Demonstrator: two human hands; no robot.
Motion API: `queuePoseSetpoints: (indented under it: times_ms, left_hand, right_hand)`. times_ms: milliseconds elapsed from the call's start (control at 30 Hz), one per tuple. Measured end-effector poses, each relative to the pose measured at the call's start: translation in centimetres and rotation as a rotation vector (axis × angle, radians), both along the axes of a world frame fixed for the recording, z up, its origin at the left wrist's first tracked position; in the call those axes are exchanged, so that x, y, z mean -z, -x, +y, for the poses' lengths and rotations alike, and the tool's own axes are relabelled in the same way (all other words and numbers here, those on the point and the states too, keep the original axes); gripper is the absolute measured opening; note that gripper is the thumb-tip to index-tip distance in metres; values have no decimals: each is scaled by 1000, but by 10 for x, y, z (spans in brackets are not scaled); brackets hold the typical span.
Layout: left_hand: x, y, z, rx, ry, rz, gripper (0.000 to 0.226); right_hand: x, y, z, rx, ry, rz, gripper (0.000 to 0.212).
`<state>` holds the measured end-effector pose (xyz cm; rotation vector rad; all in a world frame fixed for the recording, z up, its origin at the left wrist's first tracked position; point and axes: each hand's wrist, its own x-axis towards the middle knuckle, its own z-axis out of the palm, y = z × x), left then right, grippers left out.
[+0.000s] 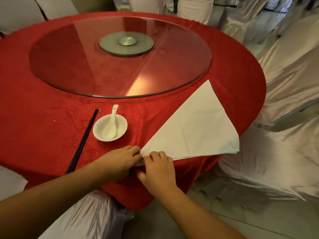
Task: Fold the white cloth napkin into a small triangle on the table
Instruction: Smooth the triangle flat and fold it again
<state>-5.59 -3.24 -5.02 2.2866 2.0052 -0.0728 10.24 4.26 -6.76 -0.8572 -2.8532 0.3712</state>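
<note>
1. Your left hand (pixel 120 160) lies knuckles up at the near corner of the napkin (pixel 193 128), fingers curled onto the very tip. They look to be pinching the point, though the fingertips themselves are hidden.

2. Your right hand (pixel 159 167) sits just beside it, touching the left, fingers bent over the same corner and the thumb spread toward the tabletop (pixel 43 118) edge. Both hands have hold of one small patch of cloth.

3. The napkin is already a large white triangle of more than one layer, lying flat at the right near edge of the tabletop. Its long edge runs from your hands up to a far point close to the glass turntable (pixel 120 56); the right corner overhangs the tabletop rim a little.

4. Handling, as a judgement: it is light, soft and limp — it will sag wherever it is unsupported, and the layers may slide apart on the smooth red cover.

5. So take it at corners, pinching all layers together, and carry one corner over to meet another rather than dragging it.

6. Press each crease flat with the fingers before letting go.

7. The bowl (pixel 110 127) with its spoon (pixel 112 123) stands near on the left, the chopsticks (pixel 82 140) beyond — keep the cloth off them.
</note>
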Motion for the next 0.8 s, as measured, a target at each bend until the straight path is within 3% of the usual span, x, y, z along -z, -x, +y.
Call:
queuePoseSetpoints:
  times_ms: [100, 267, 467, 700, 800]
  left_hand:
    - [-6, 2, -3, 25, 3, 73, 26]
    - [-12, -2, -1, 42, -15, 113, 37]
    - [-25, -2, 13, -145, -92, -244, 16]
    - [-47, 7, 40, -295, -151, -499, 17]
    - [-56, 3, 54, -329, -191, -593, 14]
  right_hand:
    - [-2, 2, -2, 17, 15, -31, 39]
    - [-11, 7, -6, 45, 91, -100, 37]
    - [-24, 17, 6, 122, 149, 0, 33]
    - [-52, 18, 49, 120, 322, 233, 35]
    - [-69, 13, 67, 169, 381, 344, 45]
